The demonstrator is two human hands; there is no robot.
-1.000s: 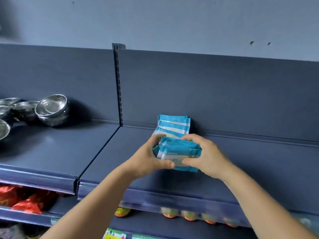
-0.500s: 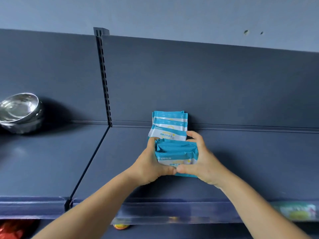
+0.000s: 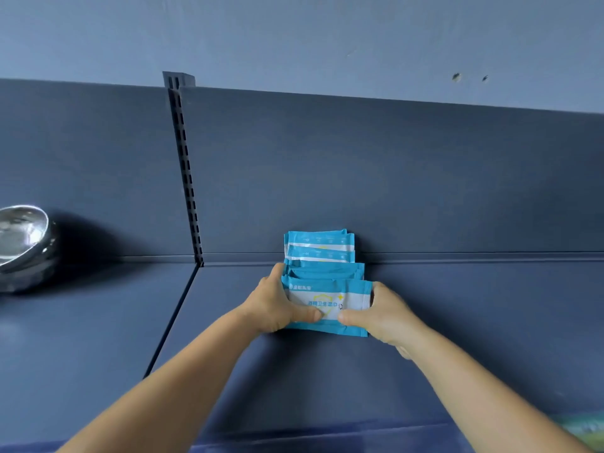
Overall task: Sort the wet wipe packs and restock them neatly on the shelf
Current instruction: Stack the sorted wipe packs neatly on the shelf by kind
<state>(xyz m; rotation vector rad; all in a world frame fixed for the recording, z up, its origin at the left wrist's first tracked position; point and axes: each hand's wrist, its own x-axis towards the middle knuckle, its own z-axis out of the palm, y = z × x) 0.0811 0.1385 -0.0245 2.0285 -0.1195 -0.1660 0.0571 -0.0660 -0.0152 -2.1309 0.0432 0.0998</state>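
Since the earlier frame, the front wipe packs [image 3: 327, 305] have been lowered flat onto the shelf [image 3: 457, 338], before the rear packs [image 3: 320, 246] at its back edge. They are gripped by the left hand [image 3: 277, 305] and right hand [image 3: 379, 313]. A careless release could let the row slide askew.

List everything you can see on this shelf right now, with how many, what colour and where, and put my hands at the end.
wet wipe packs: several, exact count unclear, blue and white, in a row standing from the back panel toward the front, on the right shelf section
front pack: one, blue and white, nearest the camera, gripped by both hands
steel bowl: at least one, silver, far left of the left shelf section
shelf: dark blue, two sections
slotted upright: one, dark, between the back panels
left hand: grips the front pack's left end
right hand: grips its right end
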